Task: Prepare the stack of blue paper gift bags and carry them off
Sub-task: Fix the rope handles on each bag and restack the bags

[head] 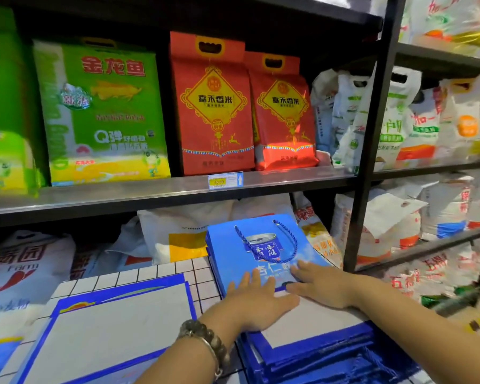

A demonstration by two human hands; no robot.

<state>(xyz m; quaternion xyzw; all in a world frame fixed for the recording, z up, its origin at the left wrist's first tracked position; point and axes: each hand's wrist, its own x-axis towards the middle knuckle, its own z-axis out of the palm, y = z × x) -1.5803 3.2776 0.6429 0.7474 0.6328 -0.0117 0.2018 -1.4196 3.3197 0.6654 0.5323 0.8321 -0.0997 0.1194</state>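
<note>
While both hands press down with straight fingers, the stack of blue paper gift bags (233, 259) lies flat beneath them on the white tiled counter (155, 273). The left hand (258, 299) (a beaded bracelet (205, 342) circles its wrist) and the right hand (323, 286) sit side by side, thumbs close together, neither curled round anything. Beyond the fingertips the top bag's printed face shows, with its blue rope handle (295, 242) lying loose on it. Under the wrists the layered blue edges of the stack can be seen. Just left of the left hand lies a flat, blue-bordered white sheet (108, 322). Above and beyond the hands, a metal shelf (150, 192) carries a green rice bag (103, 112) and two red rice bags (214, 106), with a price tag (225, 180) on its edge. White sacks (441, 212) crowd the racks to the right of the right hand.
</note>
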